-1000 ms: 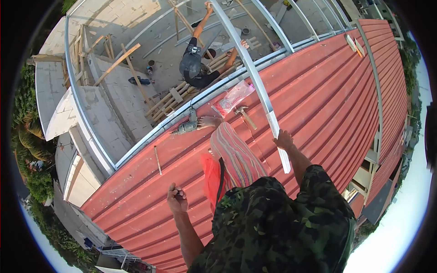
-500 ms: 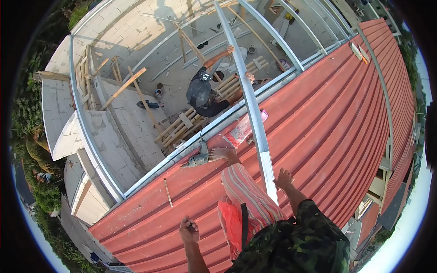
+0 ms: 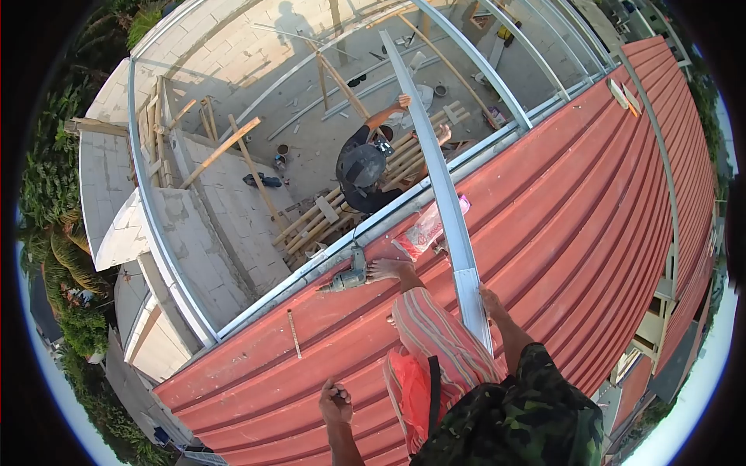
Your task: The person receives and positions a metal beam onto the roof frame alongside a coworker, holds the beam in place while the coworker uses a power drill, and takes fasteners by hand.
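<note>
Silver-grey metal forms the channel (image 3: 467, 289) we are handling; it runs from above the open room, across the roof edge beam (image 3: 373, 235), to its near end over our striped trousers (image 3: 435, 322).

Half a second ago our right hand (image 3: 493, 304) stood open, just beside the channel. Now its fingers are clamped on the channel's right side, near the overlapped section; the fingertips are hidden. The channel's far end has also come into view. We judge that the near end is again under manual control, and that its alignment depends on both people holding it.

Our left hand (image 3: 336, 402) is over the red roof (image 3: 256, 388), well apart from the channel. Its fingers are curled together on a small dark object (image 3: 337, 394); we cannot identify the part.

Below, the co-worker (image 3: 361, 167) has one hand (image 3: 402, 102) at the channel's left side. Along the roof's edge facing the room, the drill (image 3: 347, 276) lies beside our bare foot (image 3: 388, 269). The plastic bag (image 3: 422, 233) lies near the same edge, just left of the channel and partly covered by it.
</note>
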A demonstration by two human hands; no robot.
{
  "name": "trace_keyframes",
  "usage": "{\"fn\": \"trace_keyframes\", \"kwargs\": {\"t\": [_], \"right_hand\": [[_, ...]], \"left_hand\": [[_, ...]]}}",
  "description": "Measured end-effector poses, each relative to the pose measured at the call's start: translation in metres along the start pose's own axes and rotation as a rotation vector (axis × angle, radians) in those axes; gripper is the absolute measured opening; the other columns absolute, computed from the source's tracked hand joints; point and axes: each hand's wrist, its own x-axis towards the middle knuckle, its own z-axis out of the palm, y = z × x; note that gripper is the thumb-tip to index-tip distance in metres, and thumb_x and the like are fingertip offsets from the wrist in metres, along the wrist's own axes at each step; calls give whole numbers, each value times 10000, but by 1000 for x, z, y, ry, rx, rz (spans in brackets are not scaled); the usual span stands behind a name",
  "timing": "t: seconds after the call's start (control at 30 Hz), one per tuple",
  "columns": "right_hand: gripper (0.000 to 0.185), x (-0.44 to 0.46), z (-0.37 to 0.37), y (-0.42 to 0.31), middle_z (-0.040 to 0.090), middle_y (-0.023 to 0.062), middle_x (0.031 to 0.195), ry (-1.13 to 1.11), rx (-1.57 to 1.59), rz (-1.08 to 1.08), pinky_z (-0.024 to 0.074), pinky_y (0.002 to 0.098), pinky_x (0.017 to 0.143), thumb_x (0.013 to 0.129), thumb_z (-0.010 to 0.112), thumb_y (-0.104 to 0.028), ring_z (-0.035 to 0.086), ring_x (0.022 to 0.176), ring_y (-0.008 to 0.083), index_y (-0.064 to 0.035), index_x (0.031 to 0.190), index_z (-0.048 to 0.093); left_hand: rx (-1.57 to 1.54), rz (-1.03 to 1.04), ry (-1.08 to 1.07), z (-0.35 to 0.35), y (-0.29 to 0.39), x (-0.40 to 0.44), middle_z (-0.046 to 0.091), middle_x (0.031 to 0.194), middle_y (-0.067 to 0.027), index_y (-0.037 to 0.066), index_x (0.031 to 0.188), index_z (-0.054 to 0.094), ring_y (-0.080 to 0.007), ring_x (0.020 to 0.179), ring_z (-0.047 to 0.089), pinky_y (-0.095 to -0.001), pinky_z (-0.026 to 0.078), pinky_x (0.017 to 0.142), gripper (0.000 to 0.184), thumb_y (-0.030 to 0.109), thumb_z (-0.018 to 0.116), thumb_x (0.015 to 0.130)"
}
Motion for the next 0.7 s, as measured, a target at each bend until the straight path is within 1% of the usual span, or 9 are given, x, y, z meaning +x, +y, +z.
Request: {"fn": "trace_keyframes", "kwargs": {"t": [0.07,0.1,0.13,0.2,0.23,0.3,0.43,0.5,0.7], "right_hand": [[639,-15,26,-17,578,98,931,96,115,-118,486,327,692,821,549,-527,582,794,183,18,1151,494],[734,-16,29,-20,590,134,955,127,26,-52,488,345,727,755,619,-552,589,836,196,69,1128,499],[734,-7,25,-8,590,134,955,128,20,-48,488,345,727,755,619,-552,589,836,196,69,1128,499],[797,3,30,2,581,200,1020,197,-311,-167,482,375,769,691,679,-558,591,910,243,94,1111,499],[797,1,31,0,581,200,1020,189,-313,-168,482,375,769,691,679,-558,591,910,243,94,1111,499],[837,-5,29,-7,566,237,1060,220,-352,-61,472,399,797,657,711,-547,579,974,298,103,1128,475],[828,-15,28,-18,575,244,1046,334,-516,-117,474,414,800,632,724,-548,588,963,324,90,1104,490],[801,-26,29,-29,587,244,1030,459,-655,-98,477,419,799,607,742,-528,590,969,331,77,1075,504],[800,-59,21,-60,581,230,1067,424,-647,-62,455,434,844,618,706,-536,572,1011,341,49,1115,479]], "left_hand": [[8,5,-4,1,0,4,529,704,-69,25,1023,529,-159,565,474,-279,391,470,328,52,432,711],[10,22,-13,3,0,6,532,708,-70,26,1027,526,-159,564,473,-281,390,470,331,50,432,711],[6,19,-8,4,-2,7,532,708,-70,26,1027,526,-159,564,473,-281,390,470,331,50,432,711],[1,18,-10,7,-2,10,532,708,-71,27,1014,527,-160,564,472,-284,389,473,321,47,430,709],[-1,24,-6,8,-2,8,532,708,-71,27,1014,527,-160,564,472,-284,389,473,321,47,430,709],[7,7,33,12,-2,6,526,701,-70,28,1003,527,-162,564,472,-286,389,474,312,43,430,707],[6,2,-9,6,-3,10,533,704,-51,51,1025,525,-152,559,478,-278,398,467,306,48,444,729],[21,3,-20,10,1,11,533,713,-54,48,1031,520,-157,562,477,-281,395,465,314,48,444,727],[-4,23,-58,18,8,14,530,717,-56,45,1034,525,-158,566,478,-281,400,465,319,50,453,723]]}}
